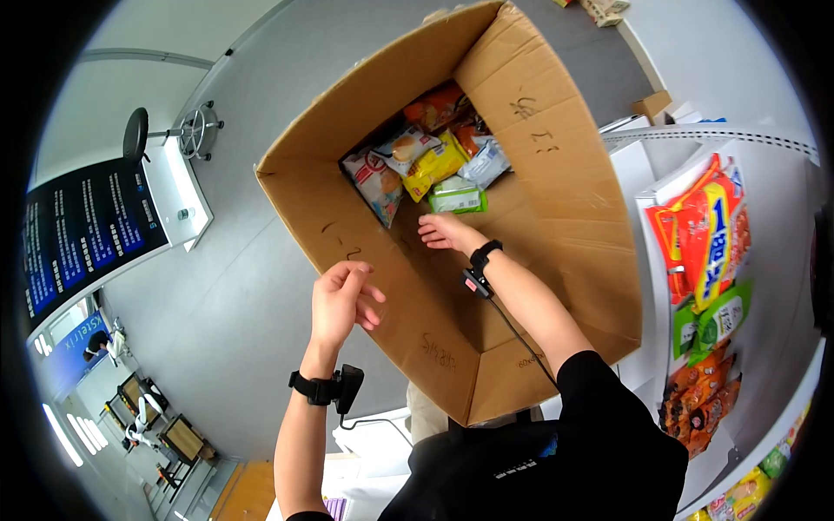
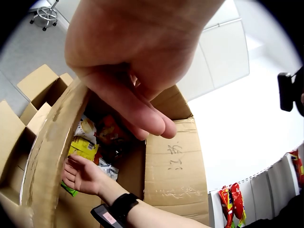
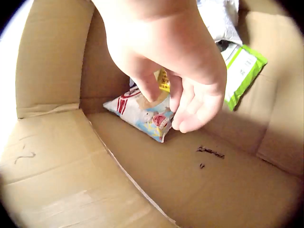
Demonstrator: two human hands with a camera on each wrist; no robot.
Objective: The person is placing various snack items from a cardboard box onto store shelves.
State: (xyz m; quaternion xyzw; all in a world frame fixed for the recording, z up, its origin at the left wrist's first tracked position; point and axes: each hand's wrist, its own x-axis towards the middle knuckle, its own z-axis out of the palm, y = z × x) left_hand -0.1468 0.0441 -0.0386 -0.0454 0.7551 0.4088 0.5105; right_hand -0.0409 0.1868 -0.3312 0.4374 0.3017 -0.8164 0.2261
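The right hand (image 1: 447,233), loosely curled and empty, hangs inside the carton (image 1: 556,182); the left hand (image 1: 340,302), relaxed and empty, hovers near its left side. Snack packets (image 1: 434,165) overlap at the far end; slick wrappers could make neighbours slide if one is disturbed.

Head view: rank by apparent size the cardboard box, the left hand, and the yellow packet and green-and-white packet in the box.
1. Cardboard box
2. Left hand, though nearness to the camera may enlarge it
3. Yellow packet and green-and-white packet: too alike to rank
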